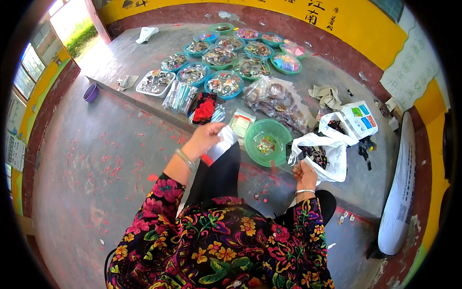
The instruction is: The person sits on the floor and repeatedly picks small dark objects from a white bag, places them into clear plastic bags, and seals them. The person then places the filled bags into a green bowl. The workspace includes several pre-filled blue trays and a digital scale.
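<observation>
Above my thigh, my left hand point(208, 138) pinches a small clear and white plastic packet point(222, 147) with a red lower end. My right hand point(304, 176) is closed at the near left edge of an open white plastic bag point(334, 166). A small dark item point(293, 153) sticks up from its fingers; its kind is too small to make out. Dark little pieces point(316, 155) fill the bag. Between my hands stands a green plastic basin point(266, 143) with a few small coloured pieces at its bottom. A flat stack of packets point(241, 123) lies beside the basin.
Several basins point(224, 85) of small packaged goods crowd the raised floor ahead. A white tray point(155, 83), bundled packets point(179, 96) and a pile of clear bags point(279, 103) lie nearer. Another white bag point(358, 123) stands right. A purple bowl point(90, 93) sits left, below the step.
</observation>
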